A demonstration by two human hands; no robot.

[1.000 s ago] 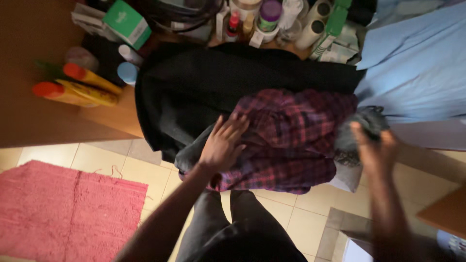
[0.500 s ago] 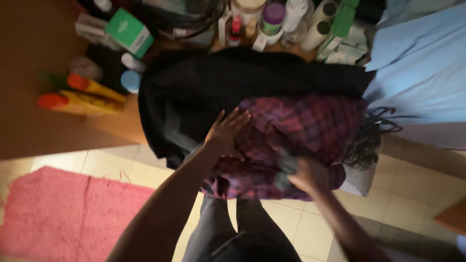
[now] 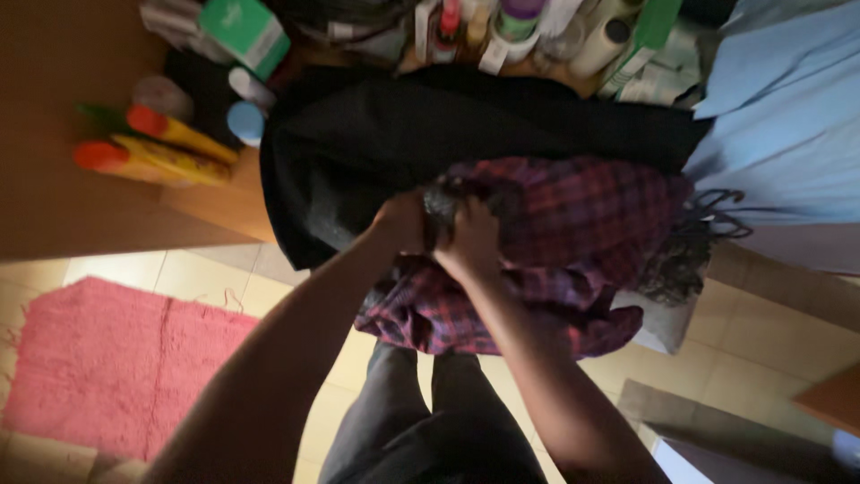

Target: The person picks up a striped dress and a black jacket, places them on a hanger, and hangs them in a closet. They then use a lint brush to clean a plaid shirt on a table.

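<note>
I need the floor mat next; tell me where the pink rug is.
The pink rug lies on the tiled floor, lower left in the head view, below the wooden desk, left of the person's legs.

- A single head-worn camera looks steeply down from above the person's own arms and legs.
- It faces forward over a wooden tabletop [image 3: 215, 202] toward a back row of bottles and tubes [image 3: 528, 36].
- The view is close: both forearms fill the lower half.
- Left lies a pink shaggy floor rug [image 3: 116, 358], right a pale blue bed sheet [image 3: 788, 116].
</note>
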